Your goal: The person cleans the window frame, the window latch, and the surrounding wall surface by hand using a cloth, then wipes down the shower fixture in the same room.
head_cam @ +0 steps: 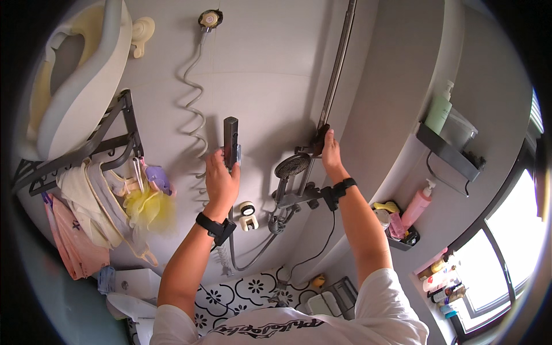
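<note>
My left hand [223, 179] is raised at a dark handheld shower head [231, 142] mounted upright by the wall, its thumb and fingers on either side of the lower part. Whether it grips is hard to tell. My right hand [332, 151] is against a dark fitting [319, 139] on the metal shower riser pipe [338, 64], thumb up; its fingers are partly hidden. Just left of it, a round dark shower head [293, 166] sits above the shower mixer valve [297, 199]. A grey hose [254, 261] loops below. Both wrists wear black straps.
Left, a dark wall rack [131, 116] carries cloths and a yellow bath pouf [148, 207]. A coiled cord [196, 103] hangs behind my left hand. Right are a corner shelf [448, 151] with bottles, a lower caddy [401, 245] and a window [496, 246]. A toilet [133, 308] stands lower left.
</note>
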